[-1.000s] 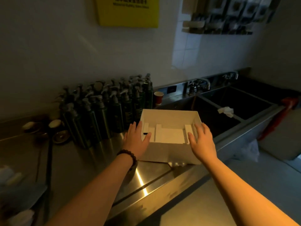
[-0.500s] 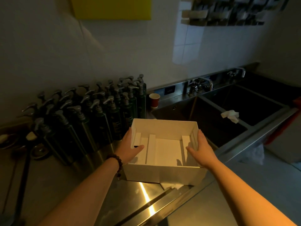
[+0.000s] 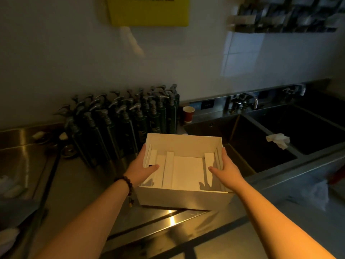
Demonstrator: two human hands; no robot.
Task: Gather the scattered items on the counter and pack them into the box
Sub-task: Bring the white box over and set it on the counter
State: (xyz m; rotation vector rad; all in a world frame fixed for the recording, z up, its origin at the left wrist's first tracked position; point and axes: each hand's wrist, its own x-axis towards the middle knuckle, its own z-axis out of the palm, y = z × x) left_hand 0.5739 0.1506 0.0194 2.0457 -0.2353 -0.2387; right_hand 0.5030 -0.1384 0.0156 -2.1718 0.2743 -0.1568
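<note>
Two-handedly working over the long shiny steel counter (image 3: 84, 184), close to its front edge. Standing just in front of a big crowd of dark tall pump bottles (image 3: 130, 124), waiting at the back.

Holding the white open cardboard box (image 3: 183, 200) between those bottles and the sink, with nothing packed inside yet, only white card strips. Not being able to tell if resting on the steel or just lifted.

Likely feeling light and stiff for now, but with thin walls bending if squeezed hard. So gripping the two side walls gently, and probably reaching under the bottom once getting full and heavy.

Clamping the left hand (image 3: 141, 170) on the left wall, thumb inside, fingers outside. Clamping the right hand (image 3: 227, 169) on the right wall the same way. Touching the box on both sides, palms facing in.

Leaving the small red paper cup (image 3: 188, 114) behind, well apart from both hands.
</note>
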